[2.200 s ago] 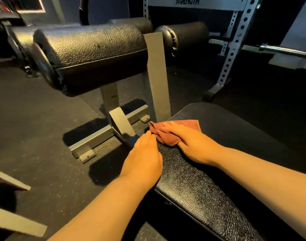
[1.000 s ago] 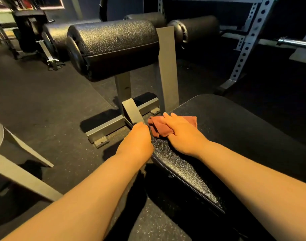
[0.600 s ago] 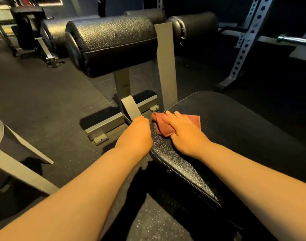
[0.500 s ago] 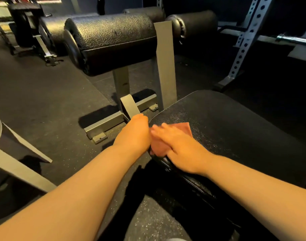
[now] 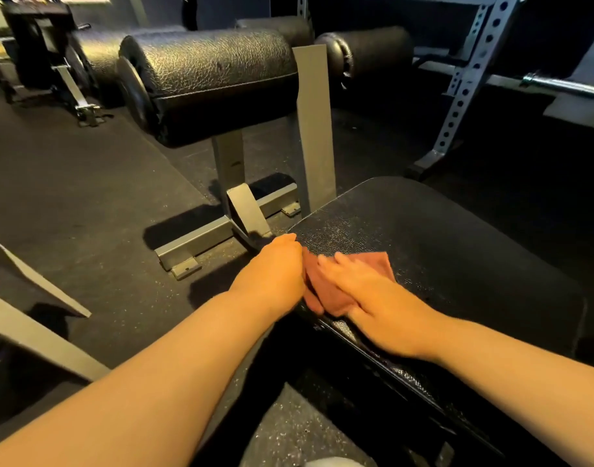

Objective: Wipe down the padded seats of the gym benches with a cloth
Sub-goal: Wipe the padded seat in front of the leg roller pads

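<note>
A black padded bench seat (image 5: 440,237) fills the right half of the view. A reddish-brown cloth (image 5: 326,284) lies on its near-left edge. My right hand (image 5: 373,298) presses flat on the cloth with fingers stretched toward the left. My left hand (image 5: 275,271) grips the seat's left corner, fingers curled over the edge out of sight, touching the cloth's left side.
Black roller pads (image 5: 208,79) on a grey metal post (image 5: 314,123) stand just beyond the seat. A perforated rack upright (image 5: 464,82) and a barbell (image 5: 565,85) are at the back right. Grey frame bars (image 5: 29,332) lie at the left on the dark rubber floor.
My right hand has slid the cloth from the seat's far-left corner toward me along the left edge. My left hand has stayed on the seat's corner.
</note>
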A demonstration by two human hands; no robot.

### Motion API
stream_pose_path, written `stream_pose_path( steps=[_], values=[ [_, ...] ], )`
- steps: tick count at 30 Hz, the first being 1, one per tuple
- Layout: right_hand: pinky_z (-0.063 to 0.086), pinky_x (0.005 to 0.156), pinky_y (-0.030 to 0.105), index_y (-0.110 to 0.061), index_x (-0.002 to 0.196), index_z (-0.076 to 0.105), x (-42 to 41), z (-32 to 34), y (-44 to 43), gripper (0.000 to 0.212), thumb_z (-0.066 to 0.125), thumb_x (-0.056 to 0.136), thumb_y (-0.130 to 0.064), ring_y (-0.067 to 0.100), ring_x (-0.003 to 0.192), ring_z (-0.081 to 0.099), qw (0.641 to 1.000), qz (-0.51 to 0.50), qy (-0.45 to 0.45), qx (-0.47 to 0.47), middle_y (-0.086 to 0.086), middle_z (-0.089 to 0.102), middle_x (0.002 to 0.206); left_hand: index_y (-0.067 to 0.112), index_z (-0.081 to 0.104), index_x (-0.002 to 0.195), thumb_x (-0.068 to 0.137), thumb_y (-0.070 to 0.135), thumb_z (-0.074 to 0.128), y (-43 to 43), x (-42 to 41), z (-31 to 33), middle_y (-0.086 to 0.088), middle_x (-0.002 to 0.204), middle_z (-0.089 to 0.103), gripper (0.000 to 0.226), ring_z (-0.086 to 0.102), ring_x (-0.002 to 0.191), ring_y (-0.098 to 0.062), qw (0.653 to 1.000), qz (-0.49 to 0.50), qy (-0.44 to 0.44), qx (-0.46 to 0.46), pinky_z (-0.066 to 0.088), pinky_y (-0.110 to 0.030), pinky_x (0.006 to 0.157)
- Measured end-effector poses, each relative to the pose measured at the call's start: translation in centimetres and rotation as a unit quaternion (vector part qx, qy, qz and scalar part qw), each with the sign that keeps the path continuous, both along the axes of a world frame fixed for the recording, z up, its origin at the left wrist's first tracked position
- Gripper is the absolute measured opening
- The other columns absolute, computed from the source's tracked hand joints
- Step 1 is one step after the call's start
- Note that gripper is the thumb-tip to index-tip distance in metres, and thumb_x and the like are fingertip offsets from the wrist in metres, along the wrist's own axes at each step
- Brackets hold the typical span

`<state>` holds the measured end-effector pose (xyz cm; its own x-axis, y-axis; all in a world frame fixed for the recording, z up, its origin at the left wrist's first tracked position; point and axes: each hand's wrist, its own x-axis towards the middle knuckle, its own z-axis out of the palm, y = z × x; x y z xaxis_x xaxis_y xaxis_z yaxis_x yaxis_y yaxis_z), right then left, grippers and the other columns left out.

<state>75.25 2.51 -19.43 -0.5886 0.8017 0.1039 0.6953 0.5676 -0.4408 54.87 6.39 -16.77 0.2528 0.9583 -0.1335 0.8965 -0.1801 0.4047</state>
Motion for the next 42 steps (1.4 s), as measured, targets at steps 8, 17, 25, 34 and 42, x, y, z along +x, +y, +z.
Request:
stream_pose_path(
  steps=[8,17,25,34,42],
  values=[
    [0.015,0.121,0.034,-0.016,0.154,0.033,4.9,-0.1,7.8,0.058,0.041,0.098,-0.004,0.027,0.144,0.032,0.973,-0.229,-0.001,-0.007,0.010,0.036,0.157,0.010,0.043,0.145,0.091,0.001,0.051,-0.1,0.4,-0.2,-0.006,0.157,0.031,0.056,0.028,0.146,-0.027,1.000,-0.006,0.008,-0.021,0.028,-0.045,0.120],
    [0.016,0.110,0.029,-0.043,0.158,0.011,3.6,-4.8,3.9,0.069,0.047,0.100,-0.036,0.017,0.149,0.028,0.992,-0.017,-0.124,0.030,-0.020,0.023,0.158,0.011,0.037,0.150,0.096,0.006,0.051,0.1,1.2,-0.2,-0.007,0.161,0.024,0.056,0.021,0.150,-0.024,1.000,-0.012,0.006,-0.006,0.022,-0.038,0.122],
    [0.000,0.118,0.018,-0.023,0.155,0.033,2.7,-0.9,-0.4,0.068,0.044,0.092,0.001,0.016,0.152,0.015,0.987,-0.151,0.028,0.045,-0.004,0.023,0.165,0.011,0.025,0.156,0.102,0.008,0.038,-0.9,2.3,-0.9,-0.006,0.166,0.016,0.056,0.011,0.153,-0.020,0.998,-0.049,-0.023,0.029,0.012,-0.038,0.124],
    [-0.001,0.111,0.006,-0.030,0.154,0.030,10.8,-0.2,-3.2,0.066,0.041,0.098,0.003,0.019,0.152,0.018,0.976,-0.220,0.004,0.005,-0.013,0.019,0.157,0.006,0.033,0.151,0.103,0.011,0.037,-3.1,4.4,-0.6,-0.009,0.160,0.028,0.049,0.019,0.151,-0.024,0.993,-0.116,-0.001,0.020,0.014,-0.036,0.123],
    [0.009,0.122,0.018,-0.021,0.156,0.033,10.0,-3.0,-9.2,0.070,0.053,0.092,0.001,0.002,0.151,0.016,0.997,-0.062,-0.036,0.011,-0.011,0.024,0.163,0.005,0.029,0.153,0.102,0.011,0.036,-5.6,6.9,-0.5,-0.009,0.163,0.022,0.052,0.018,0.151,-0.022,0.987,-0.157,0.001,0.035,0.010,-0.027,0.119]
  ],
)
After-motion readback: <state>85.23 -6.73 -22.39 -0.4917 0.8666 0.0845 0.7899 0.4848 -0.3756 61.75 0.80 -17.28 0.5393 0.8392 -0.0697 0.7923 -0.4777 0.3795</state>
